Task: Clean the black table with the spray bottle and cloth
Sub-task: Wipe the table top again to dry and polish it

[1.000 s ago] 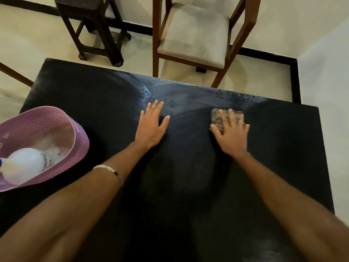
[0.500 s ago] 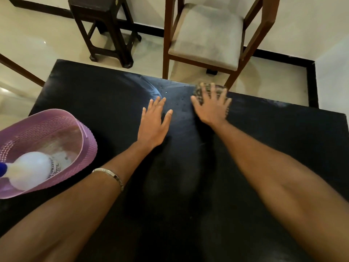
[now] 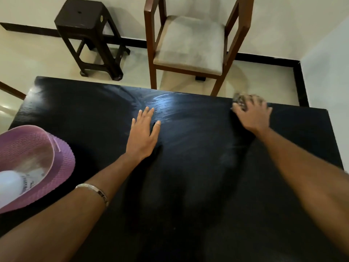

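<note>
The black table (image 3: pixel 188 195) fills the lower view, with wet wipe streaks across its far middle. My right hand (image 3: pixel 252 115) presses a dark patterned cloth (image 3: pixel 240 99) flat at the table's far edge, right of centre; the cloth is blurred and mostly covered by my fingers. My left hand (image 3: pixel 142 134) lies flat and open on the table near the middle, holding nothing. The white spray bottle (image 3: pixel 10 185) lies in a pink mesh basket (image 3: pixel 62 157) at the table's left edge, partly cut off by the frame.
A wooden chair (image 3: pixel 190 46) with a grey seat stands just beyond the table's far edge, near the cloth. A dark stool (image 3: pixel 90 35) stands on the floor at the back left. A white wall (image 3: pixel 324 76) closes in on the right.
My right hand has swept the cloth to the right along the table's far edge, leaving fresh streaks behind. My left hand stays flat in place. The camera has tilted up slightly.
</note>
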`<state>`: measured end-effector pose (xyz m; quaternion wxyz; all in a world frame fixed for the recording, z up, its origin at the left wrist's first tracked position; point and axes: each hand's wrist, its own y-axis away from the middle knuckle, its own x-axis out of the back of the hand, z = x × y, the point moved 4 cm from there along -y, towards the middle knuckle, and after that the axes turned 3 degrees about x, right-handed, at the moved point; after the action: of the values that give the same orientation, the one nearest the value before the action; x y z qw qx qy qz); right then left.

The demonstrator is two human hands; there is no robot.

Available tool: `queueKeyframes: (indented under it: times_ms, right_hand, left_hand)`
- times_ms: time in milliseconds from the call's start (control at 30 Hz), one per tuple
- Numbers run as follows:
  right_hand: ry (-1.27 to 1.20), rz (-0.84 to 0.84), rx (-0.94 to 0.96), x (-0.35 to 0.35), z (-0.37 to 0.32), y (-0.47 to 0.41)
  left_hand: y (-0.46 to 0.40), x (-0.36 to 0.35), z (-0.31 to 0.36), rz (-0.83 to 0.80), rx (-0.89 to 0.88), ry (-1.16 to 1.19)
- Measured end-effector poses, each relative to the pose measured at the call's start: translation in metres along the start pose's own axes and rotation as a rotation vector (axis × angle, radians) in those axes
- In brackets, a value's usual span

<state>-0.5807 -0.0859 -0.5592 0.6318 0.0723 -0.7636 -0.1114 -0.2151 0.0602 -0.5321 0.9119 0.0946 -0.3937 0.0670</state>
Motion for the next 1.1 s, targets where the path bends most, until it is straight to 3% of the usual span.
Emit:
queueKeyframes:
  times_ms: [133,267,367,533,667,733,833,933,1033,1100]
  right_hand:
    - [-0.127,0.001,-0.333,0.025,0.121,0.014]
    - [-0.193,-0.007,-0.494,0.028,0.140,0.020]
    - [-0.121,0.020,-0.348,0.018,0.084,0.008]
    - [0.019,-0.027,0.195,-0.021,-0.076,0.019]
    - [0.015,-0.054,0.323,-0.020,-0.088,0.023]
    - [0.000,-0.011,0.219,-0.010,-0.044,0.014]
    - [-0.045,0.057,-0.095,0.007,0.042,0.012]
    - [-0.097,0.050,-0.299,0.015,0.084,0.021]
    - [-0.136,0.038,-0.431,0.009,0.058,0.024]
    - [-0.119,0.050,-0.387,0.000,0.016,0.021]
  left_hand:
    - [0.004,-0.007,0.006,-0.010,-0.004,-0.015]
    - [0.006,-0.004,0.008,-0.004,-0.015,-0.043]
    - [0.007,0.000,0.014,0.010,-0.022,-0.055]
    - [0.008,-0.005,0.018,0.008,-0.016,-0.071]
    - [0.003,-0.009,0.022,-0.002,-0.034,-0.067]
    - [-0.004,-0.006,0.019,-0.004,-0.052,-0.070]
    - [-0.017,0.002,0.012,-0.002,-0.051,-0.075]
    - [-0.029,0.015,-0.003,0.006,-0.042,-0.107]
    - [-0.046,0.029,-0.023,-0.022,0.013,-0.124]
    - [-0.058,0.037,-0.033,-0.032,0.052,-0.131]
